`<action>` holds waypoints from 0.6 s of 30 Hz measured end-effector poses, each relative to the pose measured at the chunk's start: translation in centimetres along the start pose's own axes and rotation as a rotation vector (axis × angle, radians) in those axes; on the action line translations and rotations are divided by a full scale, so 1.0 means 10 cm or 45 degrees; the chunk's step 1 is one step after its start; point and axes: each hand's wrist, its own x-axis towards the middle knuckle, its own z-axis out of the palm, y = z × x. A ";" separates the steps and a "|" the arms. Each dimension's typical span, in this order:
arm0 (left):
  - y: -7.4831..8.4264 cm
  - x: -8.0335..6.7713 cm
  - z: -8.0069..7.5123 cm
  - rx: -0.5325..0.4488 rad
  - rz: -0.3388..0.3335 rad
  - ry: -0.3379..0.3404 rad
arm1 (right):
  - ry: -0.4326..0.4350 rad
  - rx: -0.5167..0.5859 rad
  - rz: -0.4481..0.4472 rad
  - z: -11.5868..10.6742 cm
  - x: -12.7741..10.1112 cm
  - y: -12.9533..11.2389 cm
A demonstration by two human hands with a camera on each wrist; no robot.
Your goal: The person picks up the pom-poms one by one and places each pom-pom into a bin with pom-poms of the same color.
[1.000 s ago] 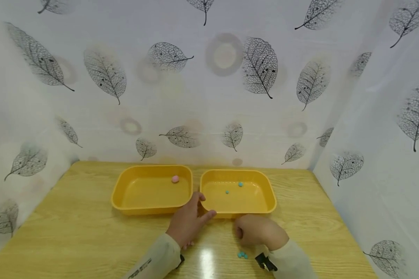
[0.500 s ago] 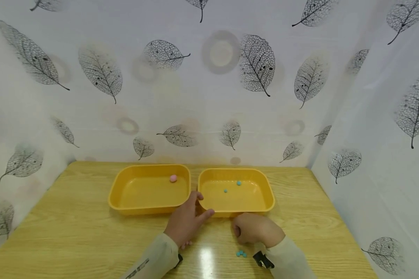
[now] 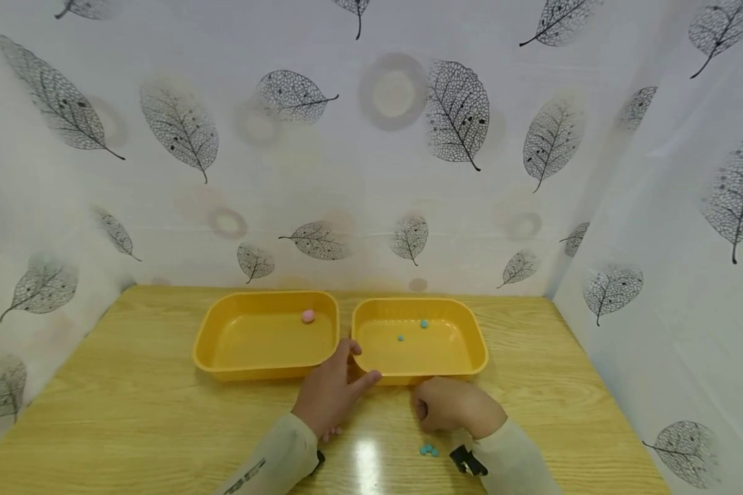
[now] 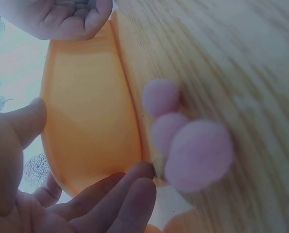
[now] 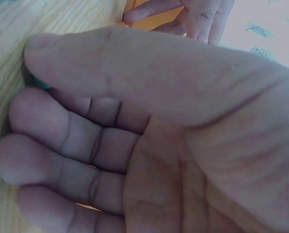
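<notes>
there, left hand (image 3: 331, 395) loose-fingered against right tray (image 3: 473, 340); right hand (image 3: 455, 407) curled, contents hidden.

Left tray (image 3: 223, 357): on the table (image 3: 130, 412), just beside the right tray (image 3: 479, 354), to its left.
Ball (image 3: 308, 315): in the left tray, far side.
Beads (image 3: 429, 450): on the table, before the right tray.

The left hand (image 3: 333, 390) lies palm down with fingers straight and spread, thumb and forefinger apart. The right hand (image 3: 455, 405) sits just beside it, fingers curled under toward the palm, thumb laid across the fingertips (image 5: 18, 111). Both sleeves are pale
</notes>
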 end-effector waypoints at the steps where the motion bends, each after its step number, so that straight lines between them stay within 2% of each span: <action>1: 0.00 0.00 0.00 0.003 0.001 -0.002 | 0.000 0.004 -0.004 0.00 0.00 0.00; 6: 0.01 -0.02 0.00 0.007 -0.012 -0.003 | 0.005 0.012 -0.050 -0.01 -0.02 -0.01; 13: 0.02 -0.02 -0.01 -0.007 -0.016 -0.019 | 0.068 -0.034 -0.079 -0.11 -0.08 -0.07; 18: 0.02 -0.02 -0.01 -0.021 -0.031 -0.022 | 0.128 -0.017 -0.169 -0.21 -0.15 -0.09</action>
